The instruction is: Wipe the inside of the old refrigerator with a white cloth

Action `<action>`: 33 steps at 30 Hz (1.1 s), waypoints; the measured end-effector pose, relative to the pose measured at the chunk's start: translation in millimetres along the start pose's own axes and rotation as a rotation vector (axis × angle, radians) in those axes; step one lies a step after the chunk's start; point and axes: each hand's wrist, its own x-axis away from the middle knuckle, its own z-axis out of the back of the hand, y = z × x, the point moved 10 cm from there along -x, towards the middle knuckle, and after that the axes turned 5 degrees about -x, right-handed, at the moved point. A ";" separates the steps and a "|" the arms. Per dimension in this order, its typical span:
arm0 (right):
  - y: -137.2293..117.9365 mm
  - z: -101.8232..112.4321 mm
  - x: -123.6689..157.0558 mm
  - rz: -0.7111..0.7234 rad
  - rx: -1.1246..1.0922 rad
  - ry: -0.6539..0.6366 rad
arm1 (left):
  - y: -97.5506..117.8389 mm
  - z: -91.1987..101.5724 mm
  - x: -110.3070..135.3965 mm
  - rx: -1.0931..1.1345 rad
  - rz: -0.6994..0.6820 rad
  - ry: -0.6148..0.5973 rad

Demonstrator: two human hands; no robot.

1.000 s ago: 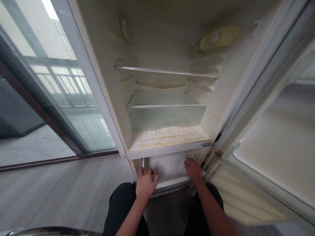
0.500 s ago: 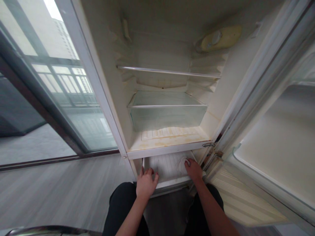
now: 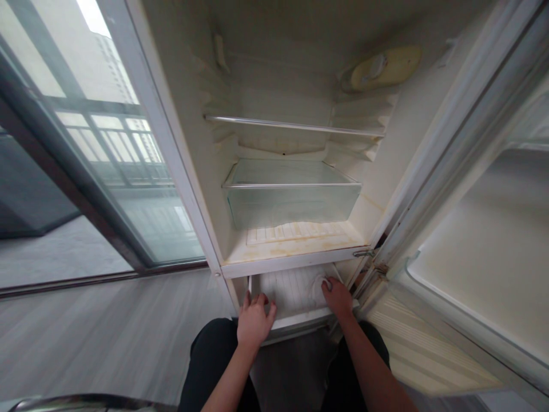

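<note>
A white ribbed drawer (image 3: pixel 287 292) is partly pulled out of the lower compartment of a fridge, between my knees. At its front left corner, my left hand (image 3: pixel 254 320) rests with loosely bent fingers spread apart and the thumb out; nothing shows in it. Inside the drawer on the right, a white cloth (image 3: pixel 316 290) is bunched against the ribbed bottom. My right hand (image 3: pixel 337 296) has its fingers closed on that cloth. Part of the cloth is hidden beneath the fingers.
Above are a clear crisper bin (image 3: pixel 291 203), a glass shelf (image 3: pixel 291 125) and a yellowish lamp cover (image 3: pixel 386 66). Brownish stains mark the compartment floor (image 3: pixel 295 246). The open upper door (image 3: pixel 484 246) and lower door (image 3: pixel 429 343) stand right. A sliding glass door (image 3: pixel 128 143) is left.
</note>
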 end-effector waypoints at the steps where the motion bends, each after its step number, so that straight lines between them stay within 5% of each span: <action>1: 0.0 -0.2 -0.2 -0.002 0.000 -0.003 | 0.1 0.4 0.0 0.000 0.000 0.000; 33: 1.3 -0.7 0.2 -0.015 0.008 -0.006 | -1.5 -2.9 0.6 0.020 0.010 -0.029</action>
